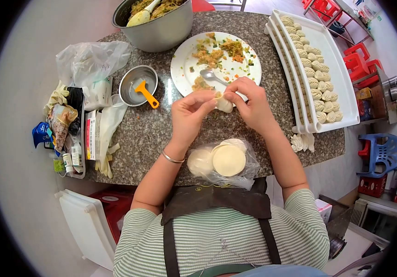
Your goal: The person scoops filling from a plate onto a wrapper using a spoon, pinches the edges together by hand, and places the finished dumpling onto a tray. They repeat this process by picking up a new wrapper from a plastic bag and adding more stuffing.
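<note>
Right now my left hand (190, 113) and right hand (253, 104) both pinch one dumpling (225, 105) over the tabletop (152, 134), beside the plate (180, 69), with bagged wrappers (228, 160) nearer me.

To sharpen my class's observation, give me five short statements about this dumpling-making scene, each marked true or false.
1. The left hand and right hand both pinch one dumpling. True.
2. The spoon lies in the steel bowl. False: it lies on the white plate; the small bowl holds an orange-handled tool.
3. The tray on the right holds rows of folded dumplings. True.
4. The round wrappers are stacked on the plate. False: they lie in a clear bag at the table edge nearest the person.
5. The bracelet is on the right wrist. False: it is on the left wrist.
</note>
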{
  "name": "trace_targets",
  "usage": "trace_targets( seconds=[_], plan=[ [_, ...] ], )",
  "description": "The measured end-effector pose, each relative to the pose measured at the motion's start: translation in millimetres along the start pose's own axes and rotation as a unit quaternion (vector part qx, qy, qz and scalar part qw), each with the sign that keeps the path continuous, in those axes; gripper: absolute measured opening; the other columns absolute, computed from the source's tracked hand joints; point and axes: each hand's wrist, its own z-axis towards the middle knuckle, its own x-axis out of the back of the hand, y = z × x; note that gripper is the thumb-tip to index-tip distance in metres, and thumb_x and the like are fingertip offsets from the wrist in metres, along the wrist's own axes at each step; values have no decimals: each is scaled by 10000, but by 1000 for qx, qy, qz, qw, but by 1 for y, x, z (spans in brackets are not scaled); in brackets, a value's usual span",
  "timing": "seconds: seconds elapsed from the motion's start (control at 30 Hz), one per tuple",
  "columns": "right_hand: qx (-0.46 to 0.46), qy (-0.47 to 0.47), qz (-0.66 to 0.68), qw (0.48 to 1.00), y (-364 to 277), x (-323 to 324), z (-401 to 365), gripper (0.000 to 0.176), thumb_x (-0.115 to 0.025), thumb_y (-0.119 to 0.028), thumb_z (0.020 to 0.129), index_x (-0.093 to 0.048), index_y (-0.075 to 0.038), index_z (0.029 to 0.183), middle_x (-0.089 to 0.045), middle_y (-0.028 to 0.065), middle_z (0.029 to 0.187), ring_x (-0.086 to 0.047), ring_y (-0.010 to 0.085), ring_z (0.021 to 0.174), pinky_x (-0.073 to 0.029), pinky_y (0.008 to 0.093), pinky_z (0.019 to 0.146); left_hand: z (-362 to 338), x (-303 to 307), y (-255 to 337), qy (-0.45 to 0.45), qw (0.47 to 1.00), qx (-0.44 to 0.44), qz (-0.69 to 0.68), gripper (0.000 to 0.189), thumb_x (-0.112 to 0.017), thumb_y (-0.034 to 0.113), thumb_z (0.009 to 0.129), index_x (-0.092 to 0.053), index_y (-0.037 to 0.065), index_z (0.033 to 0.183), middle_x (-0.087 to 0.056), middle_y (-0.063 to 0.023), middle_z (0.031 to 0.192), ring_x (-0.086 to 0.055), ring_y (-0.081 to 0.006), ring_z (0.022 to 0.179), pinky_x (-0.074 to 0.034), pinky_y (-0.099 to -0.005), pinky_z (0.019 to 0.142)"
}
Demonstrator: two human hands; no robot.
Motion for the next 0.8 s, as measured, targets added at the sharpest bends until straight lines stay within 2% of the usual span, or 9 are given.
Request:
trace_targets(
  seconds=[0.03, 0.17, 0.27, 0.33, 0.4, 0.57, 0.63, 0.73, 0.8],
  plan=[
    [-35, -29, 25, 999, -1, 3, 1, 89, -666, -69, 821, -612, -1, 839, -620, 88, 824, -591, 225, 780, -459, 319, 751, -1, 0, 0, -6, 1000, -4, 5, 134, -693, -24, 826, -694, -28, 960, -681, -87, 1013, -649, -125, 857, -543, -251, 771],
    [-17, -26, 25, 999, -5, 1, 3, 91, -664, -73, 826, -612, -1, 845, -619, 86, 832, -592, 218, 787, -461, 317, 746, -1, -1, -1, -26, 999, -29, 10, 134, -691, -20, 831, -691, -26, 964, -678, -89, 1022, -645, -123, 868, -543, -254, 772],
    [-11, -12, 10, 1000, -5, -4, 0, 83, -661, -65, 825, -614, -1, 851, -621, 88, 837, -592, 220, 799, -464, 319, 744, -2, -2, -1, -10, 1000, -10, 2, 134, -685, -16, 838, -683, -28, 972, -675, -84, 1008, -646, -123, 869, -541, -254, 771],
    [-2, 9, 38, 999, -4, -9, -2, 121, -651, -119, 824, -613, -6, 847, -612, 115, 815, -585, 295, 819, -454, 381, 777, -3, -6, 3, 6, 1000, -8, -4, 134, -683, -14, 841, -681, -28, 974, -675, -79, 996, -647, -122, 868, -540, -254, 773],
    [6, 3, 21, 1000, -3, -8, -2, 119, -650, -118, 826, -613, -7, 844, -614, 116, 817, -586, 295, 820, -453, 382, 781, -4, -6, 3, 25, 1000, -7, -10, 133, -680, -13, 845, -678, -28, 977, -674, -74, 985, -648, -122, 868, -539, -254, 774],
    [-5, 17, 12, 1000, -2, -5, -2, 115, -646, -119, 833, -611, -10, 836, -614, 116, 821, -585, 294, 817, -449, 377, 789, -1, 0, -2, -10, 999, -35, 33, 137, -673, -31, 839, -683, -28, 976, -664, -81, 1013, -641, -122, 887, -535, -247, 777],
    [-60, -36, 64, 996, -4, 1, 0, 80, -648, -57, 829, -592, -2, 844, -604, 90, 827, -580, 228, 777, -457, 312, 743, -1, 2, -3, -22, 998, -38, 40, 136, -670, -33, 840, -683, -30, 975, -662, -86, 1020, -636, -122, 893, -535, -245, 775],
    [-3, -38, 22, 999, -4, -1, 2, 87, -651, -60, 827, -588, -3, 847, -598, 86, 823, -580, 216, 782, -458, 310, 747, -1, 1, -4, -35, 997, -51, 49, 127, -666, -34, 842, -683, -34, 968, -657, -90, 1020, -626, -123, 901, -533, -244, 772],
    [-19, -28, 31, 999, -5, -4, 1, 102, -647, -94, 832, -597, -5, 842, -608, 100, 826, -581, 252, 804, -455, 338, 764, -2, 0, -4, -38, 996, -61, 52, 119, -664, -33, 845, -683, -35, 963, -655, -89, 1015, -622, -123, 903, -533, -244, 771]
  ],
)
